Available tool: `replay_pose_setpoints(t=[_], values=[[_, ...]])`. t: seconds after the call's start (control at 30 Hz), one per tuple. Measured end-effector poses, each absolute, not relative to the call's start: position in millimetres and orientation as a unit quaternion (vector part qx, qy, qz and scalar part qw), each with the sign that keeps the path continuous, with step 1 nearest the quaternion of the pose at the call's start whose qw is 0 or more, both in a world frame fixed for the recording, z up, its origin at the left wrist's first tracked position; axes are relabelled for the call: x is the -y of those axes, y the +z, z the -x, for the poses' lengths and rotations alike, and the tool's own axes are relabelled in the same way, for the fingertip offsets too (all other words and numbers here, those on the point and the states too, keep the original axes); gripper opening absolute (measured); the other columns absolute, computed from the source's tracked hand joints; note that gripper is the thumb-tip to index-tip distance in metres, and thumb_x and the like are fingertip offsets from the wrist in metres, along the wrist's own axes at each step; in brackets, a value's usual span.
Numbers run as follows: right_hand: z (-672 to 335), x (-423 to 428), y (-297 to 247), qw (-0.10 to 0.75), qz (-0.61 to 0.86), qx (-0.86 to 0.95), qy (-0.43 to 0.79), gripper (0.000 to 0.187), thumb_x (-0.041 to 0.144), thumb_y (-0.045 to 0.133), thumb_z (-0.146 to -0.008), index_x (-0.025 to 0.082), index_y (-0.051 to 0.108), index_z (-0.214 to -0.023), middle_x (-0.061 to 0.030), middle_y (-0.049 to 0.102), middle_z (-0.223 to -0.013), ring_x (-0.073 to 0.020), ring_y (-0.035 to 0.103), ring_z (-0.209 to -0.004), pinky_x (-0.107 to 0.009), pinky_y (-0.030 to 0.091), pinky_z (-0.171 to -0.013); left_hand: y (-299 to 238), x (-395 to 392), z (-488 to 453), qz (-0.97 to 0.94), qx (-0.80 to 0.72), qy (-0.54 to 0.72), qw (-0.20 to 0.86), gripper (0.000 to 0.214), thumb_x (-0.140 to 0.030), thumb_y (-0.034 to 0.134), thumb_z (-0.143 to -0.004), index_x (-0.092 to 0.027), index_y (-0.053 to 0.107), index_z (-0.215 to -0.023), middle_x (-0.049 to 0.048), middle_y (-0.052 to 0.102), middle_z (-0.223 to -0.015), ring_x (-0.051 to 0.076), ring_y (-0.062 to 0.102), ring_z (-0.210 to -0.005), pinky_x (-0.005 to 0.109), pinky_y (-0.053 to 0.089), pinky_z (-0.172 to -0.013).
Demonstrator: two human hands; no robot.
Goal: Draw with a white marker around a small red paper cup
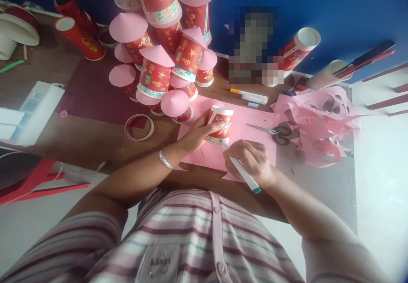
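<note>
My left hand point(199, 133) is wrapped round a red paper cup point(219, 119) with a white band, its thumb lying across the front. Green marks show along the band at the cup's lower edge. In my right hand point(250, 157) is a white marker point(242, 173) with a green end pointing toward me; its other end meets the cup's lower edge. Under both hands lies a pink paper sheet point(258, 147). To the right of the cup, scissors point(277, 133) rest on that sheet with their blades pointing left.
Red cups with pink cone tops point(156, 72) stand stacked at the back. Pink paper scraps point(325, 121) heap up on the right. A tape roll point(139, 127) lies left of my hands. Behind the sheet are an orange-ended marker point(250, 96) and an upright red cup point(298, 51).
</note>
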State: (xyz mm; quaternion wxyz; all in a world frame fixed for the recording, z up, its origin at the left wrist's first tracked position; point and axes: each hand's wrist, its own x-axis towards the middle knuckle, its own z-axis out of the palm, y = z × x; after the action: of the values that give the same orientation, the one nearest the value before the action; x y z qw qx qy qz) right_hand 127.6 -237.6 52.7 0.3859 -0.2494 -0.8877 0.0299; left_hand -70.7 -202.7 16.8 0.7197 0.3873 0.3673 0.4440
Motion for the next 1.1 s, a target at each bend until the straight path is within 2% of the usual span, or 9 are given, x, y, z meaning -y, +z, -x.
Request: replay_pose_setpoints(t=[0.53,1.1], values=[[-120.3,242.0,53.9,0.397,0.279,0.866,0.125,0.019,0.005,0.059,-0.095,0.024,0.056,-0.099,0.0035,0.062,-0.078,-0.0112,0.059,-0.061,-0.024,0.045,-0.055,15.7,202.8,71.0,-0.392,-0.381,0.430,0.718,0.050,-0.051,0.082,-0.085,-0.020,0.062,-0.119,0.0068,0.073,-0.107,0.026,0.070,-0.105,0.042,0.055,-0.094],[-126.1,238.9,54.6,0.388,0.260,0.881,0.075,0.025,0.002,0.061,-0.090,0.023,0.056,-0.101,0.0038,0.063,-0.077,-0.0122,0.058,-0.059,-0.025,0.046,-0.053,16.6,202.9,71.4,-0.386,-0.371,0.440,0.721,0.044,-0.047,0.080,-0.088,-0.020,0.064,-0.118,0.0056,0.072,-0.105,0.024,0.070,-0.101,0.039,0.056,-0.091]])
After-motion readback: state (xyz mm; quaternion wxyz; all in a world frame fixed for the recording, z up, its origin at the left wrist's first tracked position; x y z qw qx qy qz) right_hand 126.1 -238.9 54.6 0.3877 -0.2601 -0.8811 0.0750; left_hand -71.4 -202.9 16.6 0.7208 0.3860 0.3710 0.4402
